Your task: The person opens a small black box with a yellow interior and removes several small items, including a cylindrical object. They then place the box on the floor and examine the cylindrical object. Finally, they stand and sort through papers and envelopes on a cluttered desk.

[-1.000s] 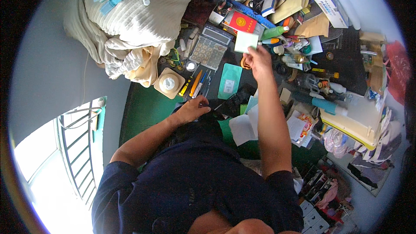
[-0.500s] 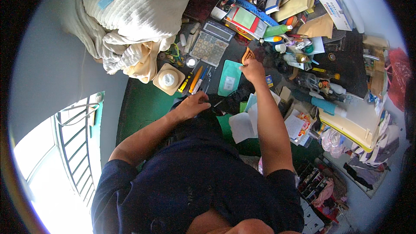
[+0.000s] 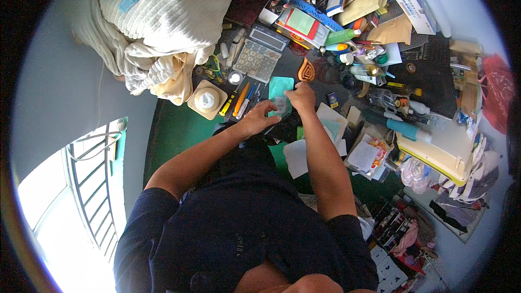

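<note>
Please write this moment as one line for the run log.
left hand: rests on desk edge | right hand: on teal card | nearby: calculator, pens | desk: cluttered

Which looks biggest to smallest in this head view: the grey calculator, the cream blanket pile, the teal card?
1. Cream blanket pile, by far.
2. Grey calculator.
3. Teal card, partly hidden by the right hand, so slightly unsure.

Calculator [image 3: 257,58], tape dispenser [image 3: 207,99], cream blanket [image 3: 163,16].

One calculator [image 3: 259,54] lies on the table. Two hands work there, left hand [image 3: 259,119] and right hand [image 3: 300,96]. One teal card [image 3: 280,89] lies under them.
</note>
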`<action>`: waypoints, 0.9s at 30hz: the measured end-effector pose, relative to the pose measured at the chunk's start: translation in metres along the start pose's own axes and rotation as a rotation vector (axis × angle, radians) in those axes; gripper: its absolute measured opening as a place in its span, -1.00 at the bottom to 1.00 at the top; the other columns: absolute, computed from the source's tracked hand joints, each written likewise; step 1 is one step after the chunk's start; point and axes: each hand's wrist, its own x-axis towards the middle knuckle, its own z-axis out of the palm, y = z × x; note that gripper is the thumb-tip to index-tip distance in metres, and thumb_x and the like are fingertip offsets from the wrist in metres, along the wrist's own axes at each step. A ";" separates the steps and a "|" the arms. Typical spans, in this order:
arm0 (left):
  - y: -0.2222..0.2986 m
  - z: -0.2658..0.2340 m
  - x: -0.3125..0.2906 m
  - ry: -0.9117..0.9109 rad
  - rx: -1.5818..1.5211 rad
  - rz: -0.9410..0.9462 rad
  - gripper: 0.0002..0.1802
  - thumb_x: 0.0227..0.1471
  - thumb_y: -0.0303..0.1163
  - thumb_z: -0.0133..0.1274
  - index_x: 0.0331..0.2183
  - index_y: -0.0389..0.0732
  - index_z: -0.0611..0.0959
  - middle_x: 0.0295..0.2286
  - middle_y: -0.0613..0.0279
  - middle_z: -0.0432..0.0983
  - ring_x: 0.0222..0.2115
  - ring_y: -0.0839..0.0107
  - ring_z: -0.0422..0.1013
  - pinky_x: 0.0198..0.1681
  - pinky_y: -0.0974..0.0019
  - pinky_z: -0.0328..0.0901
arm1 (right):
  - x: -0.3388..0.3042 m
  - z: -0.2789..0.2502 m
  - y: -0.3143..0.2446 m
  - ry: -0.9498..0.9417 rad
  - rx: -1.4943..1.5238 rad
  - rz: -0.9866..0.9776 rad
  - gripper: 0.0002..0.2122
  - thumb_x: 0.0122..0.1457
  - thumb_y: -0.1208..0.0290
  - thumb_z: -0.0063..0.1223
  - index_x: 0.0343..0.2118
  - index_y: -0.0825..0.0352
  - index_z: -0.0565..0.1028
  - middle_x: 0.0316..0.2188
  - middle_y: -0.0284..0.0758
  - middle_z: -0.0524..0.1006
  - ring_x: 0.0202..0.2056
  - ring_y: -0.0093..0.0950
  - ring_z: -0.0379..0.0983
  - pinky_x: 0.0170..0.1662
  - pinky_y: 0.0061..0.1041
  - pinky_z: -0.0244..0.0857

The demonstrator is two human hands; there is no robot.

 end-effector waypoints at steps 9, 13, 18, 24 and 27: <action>-0.019 0.007 0.009 0.006 -0.081 0.013 -0.43 0.16 -0.13 0.28 0.08 -0.24 0.53 0.07 0.02 0.45 0.11 0.11 0.42 0.19 0.12 0.32 | 0.009 0.018 0.018 -0.051 0.148 0.000 -0.57 0.00 0.19 0.44 -0.15 0.41 0.63 -0.20 -0.08 0.68 -0.17 -0.15 0.64 -0.14 -0.19 0.46; -0.013 -0.001 -0.003 0.010 -0.046 0.065 -0.47 0.17 -0.16 0.27 0.06 -0.24 0.54 0.04 0.04 0.45 0.10 0.13 0.43 0.18 0.13 0.32 | 0.015 0.001 0.016 -0.094 0.233 0.027 -0.73 0.03 0.26 0.23 -0.40 0.43 0.58 -0.37 0.06 0.60 -0.26 0.02 0.58 -0.21 -0.04 0.39; -0.004 -0.007 -0.016 -0.010 0.067 0.101 -0.51 0.16 -0.18 0.28 0.00 -0.27 0.55 0.02 0.04 0.45 0.11 0.15 0.42 0.19 0.14 0.32 | 0.045 -0.002 0.034 -0.014 0.277 0.007 -0.75 0.08 0.23 0.29 -0.33 0.34 0.70 -0.32 -0.01 0.67 -0.24 0.00 0.63 -0.11 -0.10 0.49; -0.016 -0.010 -0.027 -0.029 0.100 0.091 -0.47 0.17 -0.20 0.28 0.06 -0.27 0.52 0.07 0.04 0.46 0.11 0.22 0.42 0.18 0.16 0.33 | 0.028 -0.076 0.028 -0.004 0.581 -0.072 -0.75 0.23 0.24 0.24 -0.21 0.34 0.67 -0.36 -0.18 0.70 -0.37 -0.33 0.67 -0.28 -0.34 0.54; -0.011 -0.014 -0.031 -0.086 0.109 0.041 -0.46 0.19 -0.23 0.27 0.09 -0.26 0.50 0.05 0.08 0.48 0.09 0.27 0.42 0.18 0.17 0.34 | -0.010 -0.135 0.039 0.064 0.705 -0.098 -0.74 0.31 0.27 0.22 -0.09 0.36 0.63 -0.37 -0.32 0.67 -0.39 -0.52 0.63 -0.37 -0.48 0.51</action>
